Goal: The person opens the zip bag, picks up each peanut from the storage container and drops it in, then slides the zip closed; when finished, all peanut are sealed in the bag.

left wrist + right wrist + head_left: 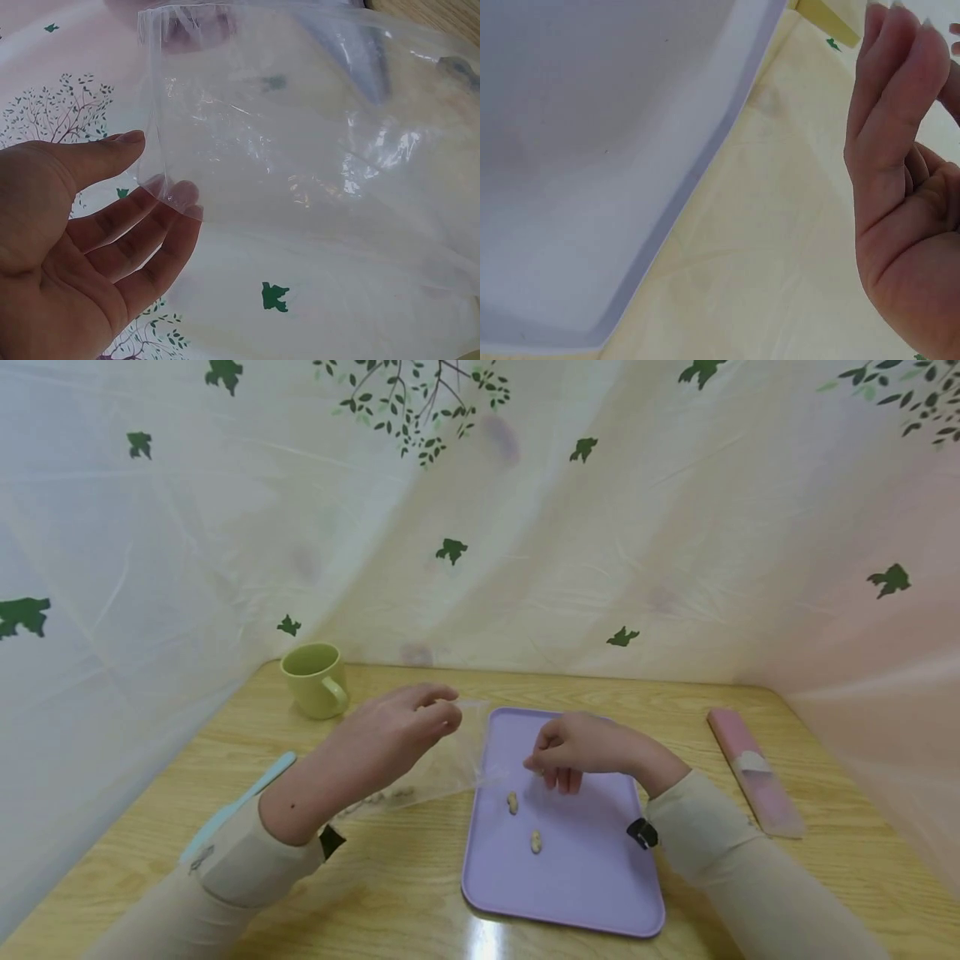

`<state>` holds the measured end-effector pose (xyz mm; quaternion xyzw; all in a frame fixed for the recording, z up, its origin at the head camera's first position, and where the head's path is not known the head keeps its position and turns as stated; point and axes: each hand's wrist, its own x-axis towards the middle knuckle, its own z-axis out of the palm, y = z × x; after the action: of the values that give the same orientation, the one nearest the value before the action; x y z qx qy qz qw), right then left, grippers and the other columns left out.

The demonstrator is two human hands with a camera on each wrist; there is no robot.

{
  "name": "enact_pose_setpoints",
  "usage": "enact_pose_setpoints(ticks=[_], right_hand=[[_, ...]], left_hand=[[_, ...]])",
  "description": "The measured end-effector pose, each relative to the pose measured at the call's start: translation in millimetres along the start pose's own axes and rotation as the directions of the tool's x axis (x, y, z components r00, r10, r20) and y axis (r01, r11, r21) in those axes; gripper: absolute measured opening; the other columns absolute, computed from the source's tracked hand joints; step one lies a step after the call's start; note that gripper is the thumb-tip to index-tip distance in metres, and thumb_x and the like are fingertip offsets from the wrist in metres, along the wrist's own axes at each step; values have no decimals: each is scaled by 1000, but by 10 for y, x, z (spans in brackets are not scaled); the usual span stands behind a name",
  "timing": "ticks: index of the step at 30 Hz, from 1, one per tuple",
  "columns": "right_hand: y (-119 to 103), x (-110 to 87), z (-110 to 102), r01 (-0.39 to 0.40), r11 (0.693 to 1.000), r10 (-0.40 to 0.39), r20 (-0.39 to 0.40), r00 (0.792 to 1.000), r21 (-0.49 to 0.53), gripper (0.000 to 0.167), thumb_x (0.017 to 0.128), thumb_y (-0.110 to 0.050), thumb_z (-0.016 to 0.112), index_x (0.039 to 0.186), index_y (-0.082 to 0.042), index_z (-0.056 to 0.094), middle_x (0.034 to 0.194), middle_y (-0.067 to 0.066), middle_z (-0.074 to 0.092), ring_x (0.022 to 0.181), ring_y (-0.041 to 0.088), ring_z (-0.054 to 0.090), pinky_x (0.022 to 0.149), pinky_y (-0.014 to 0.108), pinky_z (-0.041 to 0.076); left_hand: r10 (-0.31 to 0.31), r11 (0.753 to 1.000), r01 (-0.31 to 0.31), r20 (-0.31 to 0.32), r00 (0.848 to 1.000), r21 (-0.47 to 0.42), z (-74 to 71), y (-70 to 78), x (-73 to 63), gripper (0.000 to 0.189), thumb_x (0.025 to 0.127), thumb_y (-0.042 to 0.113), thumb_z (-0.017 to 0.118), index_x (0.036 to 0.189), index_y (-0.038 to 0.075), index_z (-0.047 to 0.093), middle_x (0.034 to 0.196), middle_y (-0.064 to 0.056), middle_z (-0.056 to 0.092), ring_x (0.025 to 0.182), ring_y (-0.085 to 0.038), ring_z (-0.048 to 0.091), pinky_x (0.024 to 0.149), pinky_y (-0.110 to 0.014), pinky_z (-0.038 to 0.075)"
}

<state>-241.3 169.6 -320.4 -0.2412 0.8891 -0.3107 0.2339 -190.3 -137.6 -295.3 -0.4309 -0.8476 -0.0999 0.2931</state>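
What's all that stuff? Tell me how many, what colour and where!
Tray: one, purple, in the middle
Table: one, light brown, under the tray
Plastic bag: one, clear, at the tray's left side
Peanuts: two, tan, on the tray; more in the bag
Mug: one, green, left
Long flat thing: one, light blue, left
Slim case: one, pink, right
Curtain: one, whitish with green prints, behind the table
Sleeves: two, cream, at the bottom
Wrist pieces: two, black, by the sleeves
Left hand: one, at the bag's edge
Right hand: one, above the tray
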Motion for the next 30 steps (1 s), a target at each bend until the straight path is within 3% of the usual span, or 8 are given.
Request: enact_pose_setpoints(ticks=[4,11,17,21,30], right_hand=[[-34,16,-9,33,997,-29,-57,998,65,34,102,-36,72,99,-3,76,81,7,77,64,19,72,67,39,66],[-168,7,24,55,991,-41,-111,993,124,30,103,-40,72,95,-11,76,84,10,78,67,21,74,70,39,66],[-343,-7,92,90,984,-72,-118,990,152,27,102,-41,72,100,-15,76,87,4,80,70,24,76,70,38,66],[-409,22,145,116,980,-100,-107,989,159,27,103,-40,71,99,-13,76,89,8,81,68,23,76,69,39,66],[-471,22,182,84,980,-59,-136,989,181,33,104,-42,69,96,-11,75,85,10,79,70,33,77,68,40,66]], left_hand=[[-4,1000,4,3,1000,3,-2,-1,-3,14,99,12,77,110,16,69,127,-11,77,99,-27,79,77,-37,65],[-7,1000,7,7,1000,12,-9,1,-3,15,99,12,77,110,17,68,127,-11,76,97,-27,79,76,-37,65],[-2,1000,2,8,1000,7,-13,-2,-3,16,99,11,77,111,16,69,127,-11,76,96,-27,79,75,-36,65],[-10,1000,10,7,1000,7,-18,1,-10,16,99,11,77,111,17,68,127,-11,76,97,-27,79,75,-36,64],[6,1000,-6,-9,1000,15,-21,-7,-10,16,99,11,77,111,16,68,125,-12,76,95,-27,79,73,-36,64]])
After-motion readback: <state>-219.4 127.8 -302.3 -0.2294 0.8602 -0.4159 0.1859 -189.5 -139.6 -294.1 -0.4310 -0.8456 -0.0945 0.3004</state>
